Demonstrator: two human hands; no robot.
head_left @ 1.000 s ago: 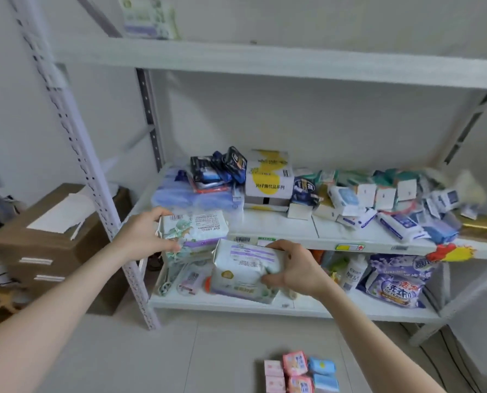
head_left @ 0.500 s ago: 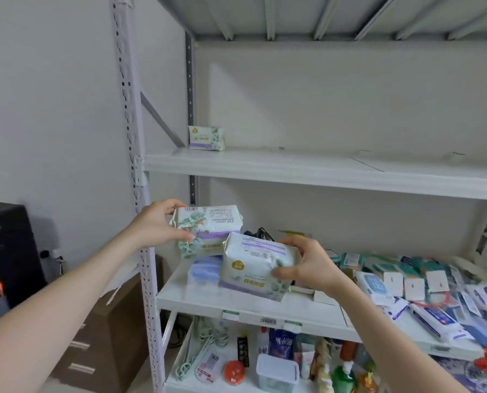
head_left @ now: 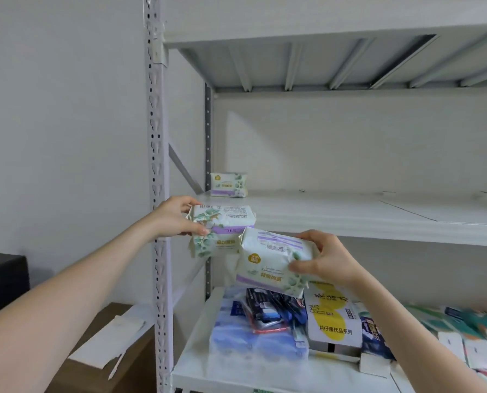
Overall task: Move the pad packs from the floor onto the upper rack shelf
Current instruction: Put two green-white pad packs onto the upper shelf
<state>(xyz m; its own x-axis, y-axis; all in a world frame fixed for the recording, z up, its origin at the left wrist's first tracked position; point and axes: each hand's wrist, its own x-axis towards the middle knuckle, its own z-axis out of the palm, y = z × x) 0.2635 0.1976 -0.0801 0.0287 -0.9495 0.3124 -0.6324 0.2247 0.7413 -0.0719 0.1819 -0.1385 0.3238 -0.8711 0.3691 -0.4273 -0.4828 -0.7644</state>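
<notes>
Fingers [head_left: 190,200] of the left hand [head_left: 171,219] curl round one pack [head_left: 222,231]; the right hand [head_left: 326,260] grips a second pack [head_left: 273,265], held lower. Both hang at the front edge of the upper shelf [head_left: 350,215], not yet on it. Best, I judge, to lift each above the lip, then set it flat beside the third pack [head_left: 228,185] at the back left. Below, the lower shelf [head_left: 191,367] holds a blue bundle [head_left: 236,338], a yellow box [head_left: 333,319] and small cartons [head_left: 452,343].
</notes>
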